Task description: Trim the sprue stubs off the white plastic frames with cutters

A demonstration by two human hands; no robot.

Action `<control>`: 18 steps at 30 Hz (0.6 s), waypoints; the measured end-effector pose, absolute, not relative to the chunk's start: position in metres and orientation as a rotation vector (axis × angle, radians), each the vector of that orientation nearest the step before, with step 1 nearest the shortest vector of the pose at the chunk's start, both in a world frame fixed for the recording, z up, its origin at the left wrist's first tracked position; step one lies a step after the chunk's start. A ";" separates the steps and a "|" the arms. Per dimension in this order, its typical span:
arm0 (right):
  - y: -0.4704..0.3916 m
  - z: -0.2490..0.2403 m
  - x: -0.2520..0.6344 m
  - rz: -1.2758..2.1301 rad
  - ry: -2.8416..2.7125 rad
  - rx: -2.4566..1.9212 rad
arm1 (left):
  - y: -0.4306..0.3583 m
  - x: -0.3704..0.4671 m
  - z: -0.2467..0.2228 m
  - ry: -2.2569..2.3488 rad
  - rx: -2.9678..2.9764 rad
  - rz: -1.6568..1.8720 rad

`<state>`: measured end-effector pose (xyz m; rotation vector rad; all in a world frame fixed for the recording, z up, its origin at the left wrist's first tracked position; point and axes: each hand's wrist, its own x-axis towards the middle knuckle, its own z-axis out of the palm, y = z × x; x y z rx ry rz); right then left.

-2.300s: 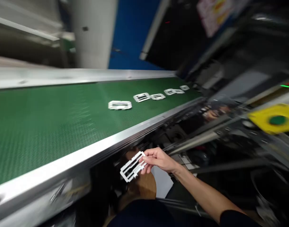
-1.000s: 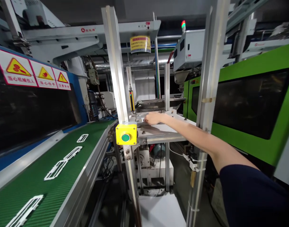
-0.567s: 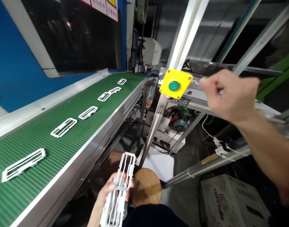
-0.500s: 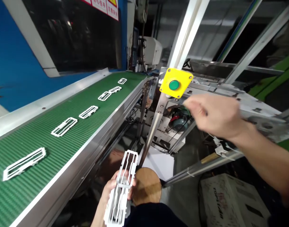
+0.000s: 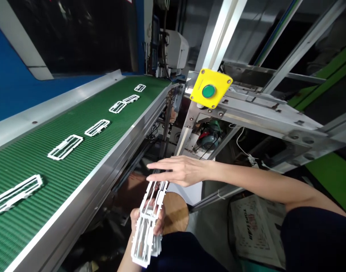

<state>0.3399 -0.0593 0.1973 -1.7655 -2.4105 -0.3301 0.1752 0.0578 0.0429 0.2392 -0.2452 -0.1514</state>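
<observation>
My left hand (image 5: 159,221) is closed around a stack of white plastic frames (image 5: 144,236), low in the middle of the view. They are long, thin-barred parts with small clips along their edges. Over the far end of the stack lies my right hand (image 5: 180,170), its fingers stretched out to the left and apart. Whether its fingertips touch the top frame I cannot tell. Several more white frames (image 5: 65,147) lie spaced along the green conveyor belt (image 5: 85,170) to the left.
A yellow box with a green button (image 5: 209,91) is fixed to an upright metal post (image 5: 218,41). Below stands a round wooden stool seat (image 5: 175,213). A white carton (image 5: 256,230) sits on the floor at right. The conveyor's metal side rail (image 5: 105,166) runs beside my left hand.
My right hand has come from beside the yellow button box down and left to the stack, its curled fingers now straightened. My left hand still holds the stack. The view has shifted slightly.
</observation>
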 end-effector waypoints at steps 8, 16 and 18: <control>-0.068 0.211 0.323 -0.180 -2.441 -1.571 | 0.049 0.171 0.051 -0.303 0.143 -0.226; -0.084 0.228 0.332 0.599 -1.285 -1.939 | 0.054 0.187 0.070 -0.027 0.174 -0.238; -0.089 0.228 0.340 0.753 -1.047 -1.839 | 0.056 0.189 0.061 0.075 0.236 -0.233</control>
